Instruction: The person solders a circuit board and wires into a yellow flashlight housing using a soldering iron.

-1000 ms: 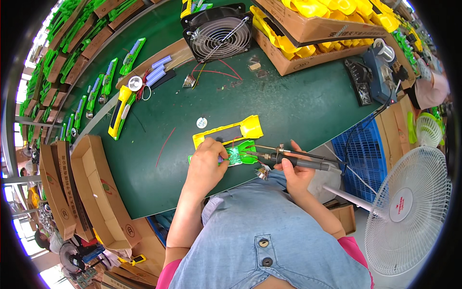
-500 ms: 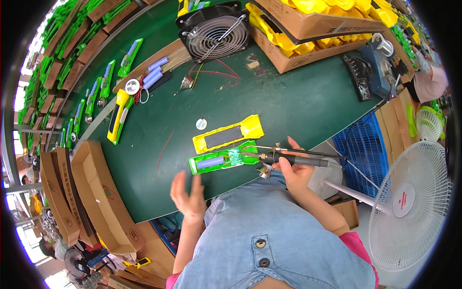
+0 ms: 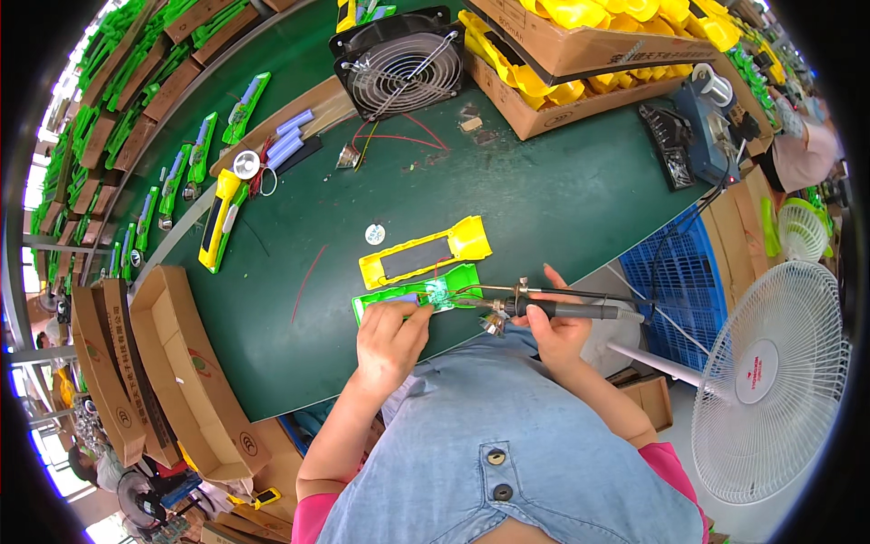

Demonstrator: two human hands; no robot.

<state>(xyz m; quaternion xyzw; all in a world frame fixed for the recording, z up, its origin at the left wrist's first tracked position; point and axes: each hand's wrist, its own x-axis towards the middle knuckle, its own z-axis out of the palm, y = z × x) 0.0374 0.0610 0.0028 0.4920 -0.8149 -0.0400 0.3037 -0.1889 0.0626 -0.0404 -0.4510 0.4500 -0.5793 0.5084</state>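
Note:
My right hand [image 3: 557, 337] grips the dark handle of a soldering iron [image 3: 580, 311], whose thin metal feed tube runs alongside it. The iron's tip reaches over a small circuit board [image 3: 437, 292] inside a green flashlight housing half [image 3: 466, 275]. Over the near left part of that housing is my left hand [image 3: 390, 346], fingers bent and pressed together by the board; whatever they pinch is hidden. It mostly covers a blue-violet battery cell [image 3: 404, 298]. A shiny reflector bulb [image 3: 494, 324] lies by the housing's right end. Just beyond sits a yellow housing half [image 3: 469, 238].
A black fan [image 3: 403, 72] stands at the back, beside cartons of yellow shells [image 3: 580, 113]. The soldering station [image 3: 716, 127] is at the far right. At left are an assembled yellow-green flashlight [image 3: 217, 222] and an open carton [image 3: 186, 363]. A white fan [image 3: 761, 381] stands right.
My left hand, spread in the air before, has moved up and right onto the green housing, its fingers closing by the board. The right hand keeps the soldering iron nearly in place.

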